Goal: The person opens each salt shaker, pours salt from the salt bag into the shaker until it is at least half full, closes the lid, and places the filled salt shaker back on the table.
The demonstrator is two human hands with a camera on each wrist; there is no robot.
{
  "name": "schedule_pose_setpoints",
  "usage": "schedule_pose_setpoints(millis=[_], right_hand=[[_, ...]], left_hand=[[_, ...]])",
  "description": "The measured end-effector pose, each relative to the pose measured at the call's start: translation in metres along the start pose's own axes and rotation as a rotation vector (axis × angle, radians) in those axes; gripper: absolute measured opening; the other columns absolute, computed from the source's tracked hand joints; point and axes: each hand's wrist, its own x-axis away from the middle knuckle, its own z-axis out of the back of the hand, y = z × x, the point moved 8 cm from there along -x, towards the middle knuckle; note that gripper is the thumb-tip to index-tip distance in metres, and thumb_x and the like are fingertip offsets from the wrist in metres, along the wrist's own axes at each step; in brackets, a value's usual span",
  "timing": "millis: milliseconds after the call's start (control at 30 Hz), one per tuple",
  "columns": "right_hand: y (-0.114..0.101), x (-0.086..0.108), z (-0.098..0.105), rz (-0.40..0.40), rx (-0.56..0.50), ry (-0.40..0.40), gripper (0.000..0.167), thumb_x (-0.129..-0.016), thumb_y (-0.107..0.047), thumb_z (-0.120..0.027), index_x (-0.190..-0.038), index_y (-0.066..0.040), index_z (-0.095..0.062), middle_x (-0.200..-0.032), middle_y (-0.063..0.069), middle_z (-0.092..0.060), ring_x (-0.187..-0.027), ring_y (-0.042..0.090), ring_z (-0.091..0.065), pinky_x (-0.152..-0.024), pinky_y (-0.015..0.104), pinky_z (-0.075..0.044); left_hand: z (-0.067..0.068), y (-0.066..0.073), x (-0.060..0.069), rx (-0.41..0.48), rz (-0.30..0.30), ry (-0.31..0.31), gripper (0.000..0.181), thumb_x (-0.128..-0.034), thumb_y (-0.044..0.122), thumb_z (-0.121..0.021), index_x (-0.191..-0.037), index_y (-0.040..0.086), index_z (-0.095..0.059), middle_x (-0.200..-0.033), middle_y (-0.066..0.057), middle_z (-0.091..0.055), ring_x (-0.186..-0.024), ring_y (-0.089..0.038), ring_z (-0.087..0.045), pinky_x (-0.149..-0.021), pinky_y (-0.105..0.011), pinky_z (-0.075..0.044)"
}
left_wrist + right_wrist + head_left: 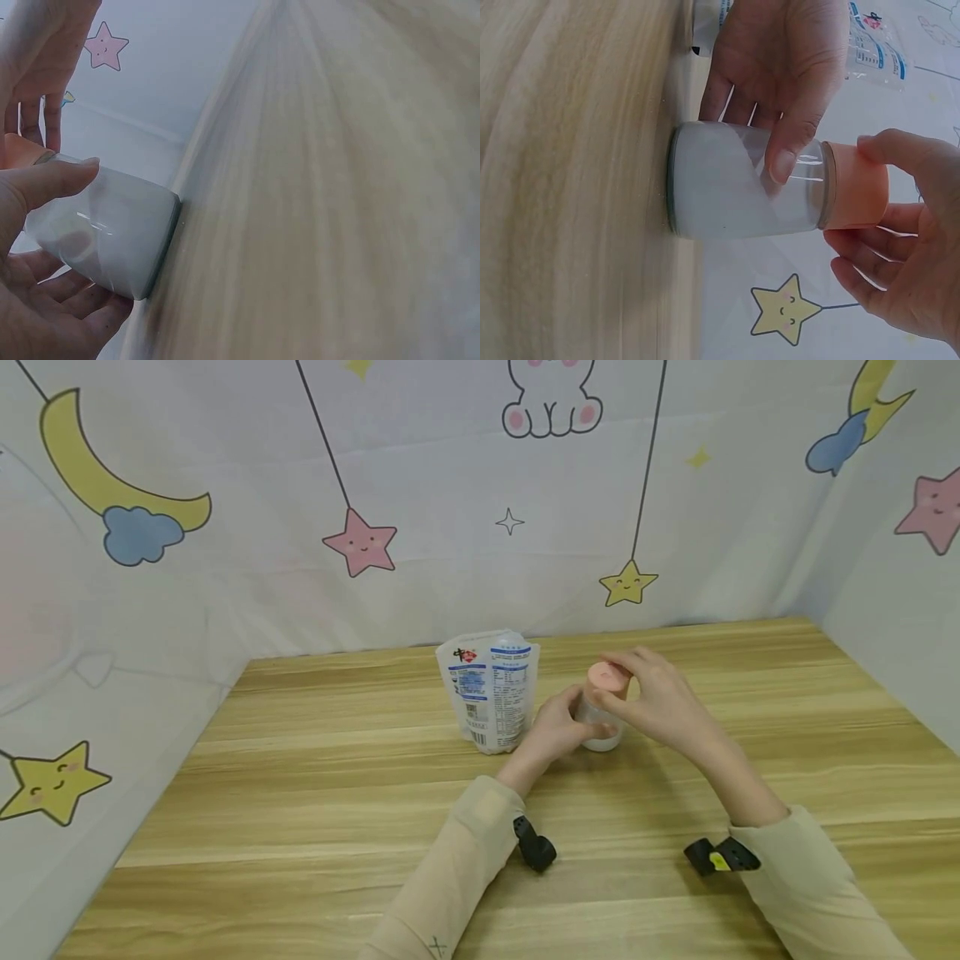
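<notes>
A clear glass jar [720, 180], partly filled with white contents, stands upright on the wooden table, with a pink-orange lid [861, 186] on its top. My left hand [555, 724] grips the jar's body, its thumb on the near side and fingers around the back. Around the lid, my right hand [660, 697] curls its thumb and fingers, as the right wrist view also shows. Just left of the jar stands a white printed pouch [491, 693], close to the left hand and not held.
The wood-grain table [315, 827] runs back to a white cloth backdrop [450, 468] printed with stars, moons and clouds. Black straps with small devices sit at both cuffs.
</notes>
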Motion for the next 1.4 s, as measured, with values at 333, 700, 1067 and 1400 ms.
schedule_pose_setpoints(millis=[333, 700, 1067, 1400], right_hand=[[0.0025, 0.001, -0.0047, -0.033, -0.014, -0.078, 0.068, -0.09, -0.038, -0.064, -0.143, -0.002, -0.041, -0.144, 0.022, -0.045, -0.134, 0.041, -0.039, -0.107, 0.06, -0.034], [0.0019, 0.0023, -0.0038, -0.007, -0.063, -0.078, 0.059, -0.091, -0.024, -0.062, -0.142, -0.001, -0.043, -0.139, 0.02, -0.051, -0.126, 0.037, -0.049, -0.101, 0.056, -0.041], [0.003, 0.0015, 0.0004, -0.014, -0.051, -0.043, 0.057, -0.088, -0.03, -0.07, -0.134, -0.003, -0.053, -0.128, 0.018, -0.059, -0.112, 0.033, -0.056, -0.091, 0.051, -0.046], [0.0048, 0.0007, 0.0001, -0.031, -0.015, -0.009, 0.06, -0.084, -0.035, -0.074, -0.13, -0.001, -0.055, -0.117, 0.016, -0.063, -0.102, 0.029, -0.057, -0.084, 0.046, -0.046]], left_hand=[[-0.0012, -0.0002, 0.0002, 0.028, 0.001, 0.001, 0.066, -0.079, 0.028, -0.078, -0.138, 0.019, -0.05, -0.138, -0.003, -0.056, -0.127, -0.022, -0.052, -0.105, -0.04, -0.044], [-0.0012, 0.0001, 0.0007, 0.027, 0.002, -0.007, 0.068, -0.0793, 0.026, -0.077, -0.14, 0.018, -0.048, -0.139, -0.005, -0.055, -0.128, -0.023, -0.051, -0.106, -0.041, -0.044], [-0.0008, 0.0011, 0.0014, 0.006, -0.012, -0.005, 0.068, -0.0794, 0.029, -0.077, -0.139, 0.018, -0.048, -0.138, -0.006, -0.056, -0.127, -0.023, -0.053, -0.104, -0.04, -0.045], [-0.0005, -0.0008, 0.0007, 0.014, -0.006, 0.0, 0.068, -0.0788, 0.03, -0.078, -0.139, 0.019, -0.049, -0.139, -0.005, -0.055, -0.128, -0.024, -0.052, -0.105, -0.042, -0.044]])
